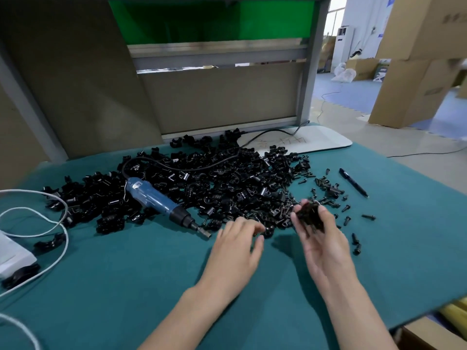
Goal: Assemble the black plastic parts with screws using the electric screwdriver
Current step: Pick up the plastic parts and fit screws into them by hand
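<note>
The black plastic parts (214,183) lie in a wide heap across the middle of the green tabletop (151,286); at its near right edge the step in hand looks like gathering stock, one part and a screw for it. The right hand (323,246) is raised just off the heap, its fingers (327,218) curled round a dark clump of screws (309,218); blur keeps me from telling whether a plastic piece sits among them. The left hand (235,248) reaches low toward the heap's edge, fingers loosely spread and holding nothing that shows, tips just beside a lone part (267,232).

To do it well, I judge the left hand should pinch that one part cleanly rather than rake at the heap; the pieces look small, glossy and tangled, so neighbours may lift with it. The right hand would do better to shed most of the clump among the loose screws (328,188) scattered to the right and keep only one; a full fist cannot also take the electric screwdriver (156,200), which lies on its side at the heap's near left edge, tip toward the left hand, cord running back over the parts. Farther out lie a pen (353,183) at the right and a white cable (50,223) looping at the left.
</note>
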`<state>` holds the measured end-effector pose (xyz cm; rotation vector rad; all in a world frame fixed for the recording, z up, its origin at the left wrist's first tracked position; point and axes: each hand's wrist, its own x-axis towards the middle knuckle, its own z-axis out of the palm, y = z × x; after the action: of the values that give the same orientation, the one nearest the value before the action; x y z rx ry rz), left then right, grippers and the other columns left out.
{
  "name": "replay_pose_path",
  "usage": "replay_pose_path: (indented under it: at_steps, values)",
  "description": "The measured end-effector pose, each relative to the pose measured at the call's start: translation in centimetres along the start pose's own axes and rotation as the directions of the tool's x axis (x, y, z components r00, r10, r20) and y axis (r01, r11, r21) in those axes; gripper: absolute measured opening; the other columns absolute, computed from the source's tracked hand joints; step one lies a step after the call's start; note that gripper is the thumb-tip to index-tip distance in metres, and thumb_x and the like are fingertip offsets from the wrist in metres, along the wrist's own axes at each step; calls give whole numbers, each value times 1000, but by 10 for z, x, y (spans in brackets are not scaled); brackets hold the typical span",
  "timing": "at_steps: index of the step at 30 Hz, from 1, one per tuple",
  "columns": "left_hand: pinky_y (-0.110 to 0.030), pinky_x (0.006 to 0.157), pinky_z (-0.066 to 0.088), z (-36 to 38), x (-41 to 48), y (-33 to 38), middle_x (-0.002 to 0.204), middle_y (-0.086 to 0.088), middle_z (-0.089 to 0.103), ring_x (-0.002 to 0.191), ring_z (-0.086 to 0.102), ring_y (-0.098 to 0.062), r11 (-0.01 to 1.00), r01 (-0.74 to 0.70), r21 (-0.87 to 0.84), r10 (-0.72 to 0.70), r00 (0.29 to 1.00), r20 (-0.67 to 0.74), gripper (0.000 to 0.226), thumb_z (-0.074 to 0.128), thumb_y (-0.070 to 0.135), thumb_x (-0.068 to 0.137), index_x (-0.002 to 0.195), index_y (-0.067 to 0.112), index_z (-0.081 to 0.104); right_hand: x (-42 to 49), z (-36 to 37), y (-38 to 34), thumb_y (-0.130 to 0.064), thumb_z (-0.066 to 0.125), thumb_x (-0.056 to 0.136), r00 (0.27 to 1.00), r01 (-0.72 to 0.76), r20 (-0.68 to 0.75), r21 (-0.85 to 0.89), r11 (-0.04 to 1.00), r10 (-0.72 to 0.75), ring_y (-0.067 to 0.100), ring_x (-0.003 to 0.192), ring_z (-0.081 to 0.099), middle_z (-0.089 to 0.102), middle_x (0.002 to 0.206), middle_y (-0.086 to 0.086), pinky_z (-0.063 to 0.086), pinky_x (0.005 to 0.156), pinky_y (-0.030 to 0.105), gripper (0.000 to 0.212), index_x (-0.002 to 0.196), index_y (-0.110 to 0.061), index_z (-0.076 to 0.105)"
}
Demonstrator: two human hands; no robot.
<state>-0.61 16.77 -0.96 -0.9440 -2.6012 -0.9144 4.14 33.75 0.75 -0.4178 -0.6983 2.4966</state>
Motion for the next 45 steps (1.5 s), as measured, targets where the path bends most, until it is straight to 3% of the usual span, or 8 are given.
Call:
replay_pose_path:
  at_steps: [3, 8, 13, 16, 19, 24, 31, 45]
  values:
    - [-38, 103, 37, 19, 22, 17, 130, 1, 50, 122, 45, -20, 952, -160, 263, 161, 987, 15, 27, 50, 35, 102, 125, 25, 58, 3, -5, -5, -16, 58, 103, 998, 12, -59, 160, 987, -2, 22, 87, 77, 76, 99, 15, 63, 73, 31, 19, 104, 1, 65]
    - [-45, 108, 32, 37, 56, 29, 137, -11, 46, 128, 42, -31, 825, -104, 555, 49, 992, 114, 30, 44, 34, 105, 127, 16, 53, 3, -8, -7, -16, 57, 103, 999, -13, -44, 265, 964, 25, 22, 92, 74, 74, 98, 14, 63, 78, 32, 16, 104, -2, 63]
    - [-42, 102, 36, 37, 71, 29, 136, -8, 47, 126, 42, -29, 772, -136, 621, 34, 984, 174, 27, 61, 21, 98, 123, 15, 55, 3, -9, -6, -19, 61, 101, 998, -50, -27, 289, 956, 60, 24, 96, 75, 74, 106, 17, 63, 78, 32, 27, 118, 1, 62]
    - [-36, 105, 33, 25, 69, 28, 132, 2, 52, 124, 45, -20, 868, -132, 478, 76, 988, 134, 23, 48, 28, 104, 125, 20, 54, 2, -10, -4, -21, 68, 92, 997, -76, 25, 230, 970, 72, 25, 100, 75, 74, 111, 18, 63, 78, 30, 40, 122, 5, 63]
    - [-28, 91, 40, 5, 52, 22, 109, 13, 63, 100, 56, -8, 993, -22, 112, 23, 1000, -9, 17, 46, 31, 104, 115, 25, 58, 1, -7, 1, -21, 71, 85, 986, -140, 100, 97, 985, 130, 27, 100, 76, 75, 114, 20, 63, 76, 30, 39, 114, 6, 69]
    - [-8, 75, 42, -11, 3, -1, 102, 19, 62, 94, 61, -3, 910, 59, -410, -92, 994, -62, 23, 51, 24, 105, 116, 36, 67, -4, 2, 14, -19, 70, 86, 931, -242, 229, -191, 951, 283, 29, 95, 76, 74, 114, 24, 63, 74, 32, 31, 105, 5, 76]
    - [-15, 80, 50, -8, -14, -13, 96, 23, 69, 95, 66, -1, 849, 150, -506, -191, 981, -30, 15, 62, 28, 99, 107, 40, 58, -8, 8, 28, -21, 72, 83, 903, -212, 257, -430, 878, 344, 30, 98, 76, 75, 113, 21, 63, 78, 35, 25, 98, -4, 82]
    - [-31, 76, 58, -12, -13, -6, 78, 7, 74, 72, 70, -12, 695, 293, -656, -281, 951, 128, 6, 70, 20, 94, 90, 24, 71, -16, 8, 31, -23, 73, 81, 916, -85, 290, -537, 840, 278, 29, 99, 75, 75, 113, 20, 62, 79, 36, 26, 104, -12, 81]
